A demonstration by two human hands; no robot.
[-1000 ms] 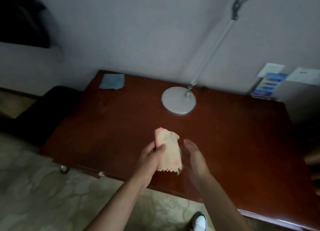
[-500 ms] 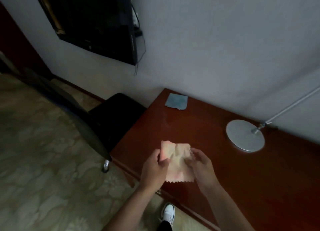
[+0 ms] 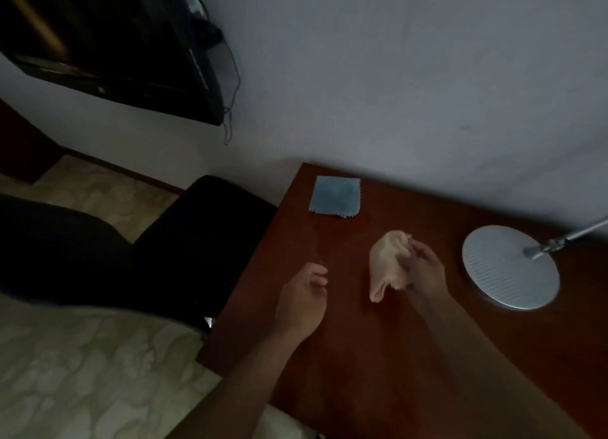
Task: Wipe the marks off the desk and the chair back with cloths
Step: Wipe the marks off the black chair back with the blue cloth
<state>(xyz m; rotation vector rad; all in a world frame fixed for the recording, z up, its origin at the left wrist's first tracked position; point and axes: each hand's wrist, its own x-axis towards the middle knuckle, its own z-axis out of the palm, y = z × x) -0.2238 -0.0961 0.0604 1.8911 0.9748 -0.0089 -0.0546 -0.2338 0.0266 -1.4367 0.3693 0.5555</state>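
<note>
My right hand (image 3: 424,271) grips a bunched pink cloth (image 3: 386,264) above the dark red desk (image 3: 378,356). The cloth hangs down to the left of my fingers. My left hand (image 3: 304,299) hovers over the desk's left part with loosely curled fingers and holds nothing. A blue cloth (image 3: 335,196) lies flat near the desk's far left corner. A black chair (image 3: 138,244) stands to the left of the desk, its back a dark shape toward me.
A round silver lamp base (image 3: 510,267) sits on the desk right of my right hand, its arm rising right. A dark television (image 3: 108,40) hangs on the wall at upper left with a cable dangling. Patterned beige floor lies below left.
My left hand has let go of the pink cloth and moved left. My right hand now holds it alone, bunched up. The view has swung left.
</note>
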